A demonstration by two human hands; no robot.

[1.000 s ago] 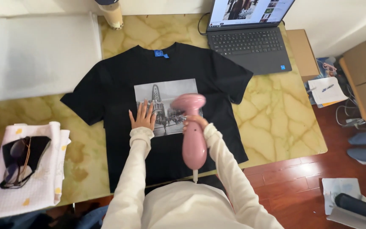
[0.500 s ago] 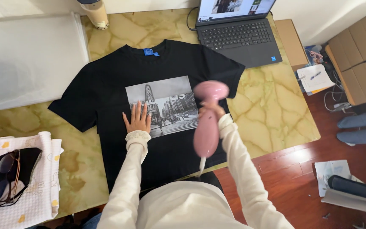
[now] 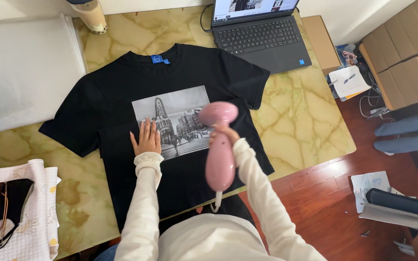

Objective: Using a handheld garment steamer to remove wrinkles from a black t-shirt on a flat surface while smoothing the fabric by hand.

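Marbled table (image 3: 306, 121) on wood floor (image 3: 335, 203), left hand (image 3: 146, 137) lay flat and open on black shirt (image 3: 122, 96), right hand (image 3: 221, 135) clamped pink steamer (image 3: 218, 145) — laptop (image 3: 262, 34) screen cut off.

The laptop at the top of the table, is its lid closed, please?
No, the laptop is open, with its keyboard and lit screen showing.

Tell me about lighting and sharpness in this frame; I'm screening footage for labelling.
Head view: even, soft daylight, with no hard shadows on the black T-shirt; mild sheen on the marble table; the white cushion at top left is nearly blown out; the left hand, right hand and pink steamer look sharp; edges bend slightly from wide-angle distortion.
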